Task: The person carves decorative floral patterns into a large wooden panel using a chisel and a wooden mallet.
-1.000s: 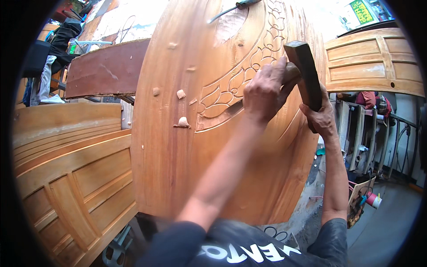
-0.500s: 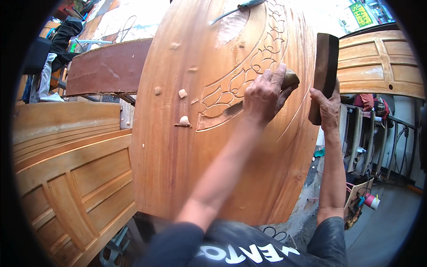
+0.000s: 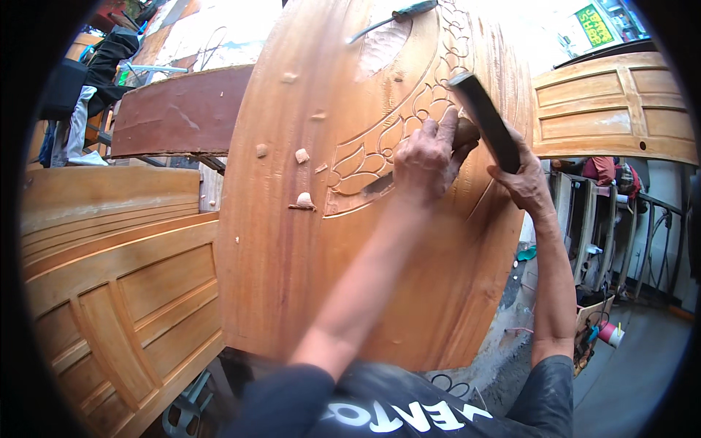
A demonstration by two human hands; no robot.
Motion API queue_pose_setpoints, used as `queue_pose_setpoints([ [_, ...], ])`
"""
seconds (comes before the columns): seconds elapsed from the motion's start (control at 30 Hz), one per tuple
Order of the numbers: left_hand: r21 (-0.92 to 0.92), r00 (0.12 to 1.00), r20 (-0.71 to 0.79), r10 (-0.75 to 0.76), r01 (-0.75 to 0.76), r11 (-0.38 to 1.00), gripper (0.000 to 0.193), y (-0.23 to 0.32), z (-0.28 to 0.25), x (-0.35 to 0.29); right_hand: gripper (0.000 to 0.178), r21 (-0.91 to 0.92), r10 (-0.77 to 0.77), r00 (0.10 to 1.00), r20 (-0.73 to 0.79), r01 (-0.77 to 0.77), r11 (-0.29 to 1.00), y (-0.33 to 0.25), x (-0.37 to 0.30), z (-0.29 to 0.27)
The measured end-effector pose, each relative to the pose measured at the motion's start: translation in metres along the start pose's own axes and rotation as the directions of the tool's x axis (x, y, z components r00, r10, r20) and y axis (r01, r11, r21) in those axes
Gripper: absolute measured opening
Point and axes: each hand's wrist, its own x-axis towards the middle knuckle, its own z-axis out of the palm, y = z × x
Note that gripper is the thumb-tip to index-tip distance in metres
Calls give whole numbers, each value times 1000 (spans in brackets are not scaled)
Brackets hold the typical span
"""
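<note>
A wide wooden panel [image 3: 350,285] lies before me, with leaf and petal shapes carved along a curved band [image 3: 369,157]. My left hand [image 3: 426,160] is closed round a chisel [image 3: 377,184]; its flat blade lies low over the lower end of the band, and its handle end shows past my fingers. My right hand [image 3: 527,179] grips a dark wooden mallet, a block-like bar [image 3: 488,117], tilted with its top toward the left. The mallet's striking side is close to the chisel handle; whether they touch I cannot tell.
Wood chips [image 3: 303,198] are scattered on the panel's left half. A second chisel with a dark handle [image 3: 415,10] rests near the far carved hollow. Panelled doors [image 3: 146,306] stand at left, another door [image 3: 613,102] at right. A reddish-brown board [image 3: 179,113] lies at far left.
The mallet has swung left and tilted from upright toward the chisel handle, my right hand moving with it. My left hand has shifted slightly left, still on the chisel.
</note>
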Motion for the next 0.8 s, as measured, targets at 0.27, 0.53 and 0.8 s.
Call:
queue_pose_setpoints([
  [0.27, -89, 998, 16, 62, -60, 994, 63, -3, -13, -10, 83, 136, 82, 996, -42, -75, 988, -12, -18, 12],
  [0.53, -145, 983, -16, 182, -182, 972, 62, -1, -28, -19, 76, 87, 106, 983, -148, -94, 992, -32, -55, 30],
  [0.8, -171, 953, -43, 300, -303, 938, 61, 2, -45, -29, 80, 128, 156, 976, -154, -137, 982, -26, -82, 40],
])
